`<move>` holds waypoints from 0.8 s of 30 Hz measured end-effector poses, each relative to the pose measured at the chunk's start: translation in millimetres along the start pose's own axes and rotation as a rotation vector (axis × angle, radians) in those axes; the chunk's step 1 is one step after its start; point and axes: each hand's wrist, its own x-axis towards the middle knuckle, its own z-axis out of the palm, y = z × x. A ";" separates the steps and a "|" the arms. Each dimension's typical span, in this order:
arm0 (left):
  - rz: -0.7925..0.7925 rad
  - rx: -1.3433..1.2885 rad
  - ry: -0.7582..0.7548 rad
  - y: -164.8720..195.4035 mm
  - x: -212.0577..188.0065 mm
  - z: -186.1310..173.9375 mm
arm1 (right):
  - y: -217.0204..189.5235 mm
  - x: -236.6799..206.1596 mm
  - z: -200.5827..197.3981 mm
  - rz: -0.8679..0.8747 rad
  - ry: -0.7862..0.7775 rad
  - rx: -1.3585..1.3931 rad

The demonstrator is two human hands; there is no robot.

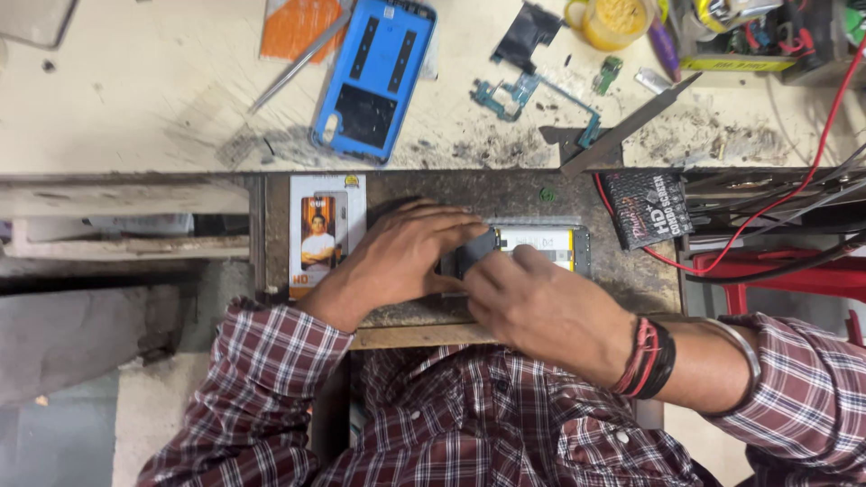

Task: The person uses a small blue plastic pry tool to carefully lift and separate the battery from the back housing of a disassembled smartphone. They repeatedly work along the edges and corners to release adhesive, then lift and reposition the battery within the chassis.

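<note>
Down on the head view, both hands meet over an opened phone (541, 248) that lies flat on a dark, worn work slab (622, 280). The left hand (406, 252) rests on the phone's left end, fingers spread and curled down over it, touching a dark part there. The right hand (541, 307) comes in from the phone's near side, fingers pressed together, thumb and fingertips pinching the same dark part at the phone's left half; what lies under the fingers is hidden. A pale battery shows on the phone's right half. Just left of the phone, beyond the left hand, lies a white and orange packet (325, 234) with a picture on it. Beyond the phone, on the pale bench, a blue back cover (374, 77) lies inner side up, with a small green circuit board (505, 95) to its right. Right of the phone sits a black packet (645, 209), near red wires (812, 171).
</note>
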 end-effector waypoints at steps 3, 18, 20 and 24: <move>-0.004 -0.007 -0.004 -1.9 -0.6 3.8 | 4.7 0.2 -1.1 0.116 -0.247 0.107; -0.024 0.015 -0.040 -9.0 -1.0 20.0 | 11.1 2.1 -8.9 0.081 -0.315 0.040; 0.000 0.056 -0.026 -8.4 0.5 20.0 | 11.1 0.9 -8.4 0.012 -0.144 0.082; -0.023 0.030 -0.042 -7.9 1.3 19.3 | 11.4 2.2 -5.9 0.035 -0.113 -0.006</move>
